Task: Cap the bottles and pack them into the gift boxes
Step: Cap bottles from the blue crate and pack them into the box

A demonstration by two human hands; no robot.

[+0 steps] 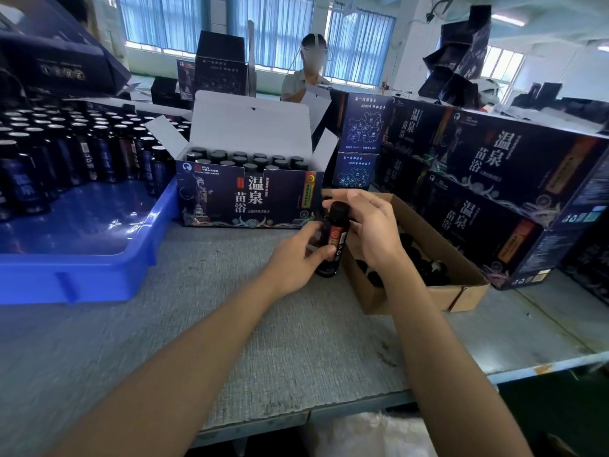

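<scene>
1. Centrally, a small dark glass bottle stands nearly upright, leaning a little, just in front of the open gift box and beside the cardboard box. I cannot tell whether its base touches the table.
2. The left hand grips the bottle's round body, with the thumb across the red-and-black label and the fingers curled behind.
3. The right hand is curled over the top, its fingertips pinching the black ribbed cap that sits on the neck.
4. The gift box is glossy navy card printed with large pale characters. Its white inner lid and side flaps stand open.
5. Rows of capped bottles fill it, only their matte black tops showing.
6. On the left a smooth blue plastic tray holds many bottles with pale, shiny round tops, crowded at its far end. Its near floor is bare and reflective.
7. The shallow brown cardboard box lies on the right under the right forearm, with loose black caps in it.
8. Closed navy gift boxes are stacked behind it, edge to edge.
9. The table top is grey with a rough, woven-looking texture and a pale metal edge.
10. Across the table a person in a light shirt stands behind the boxes.
</scene>
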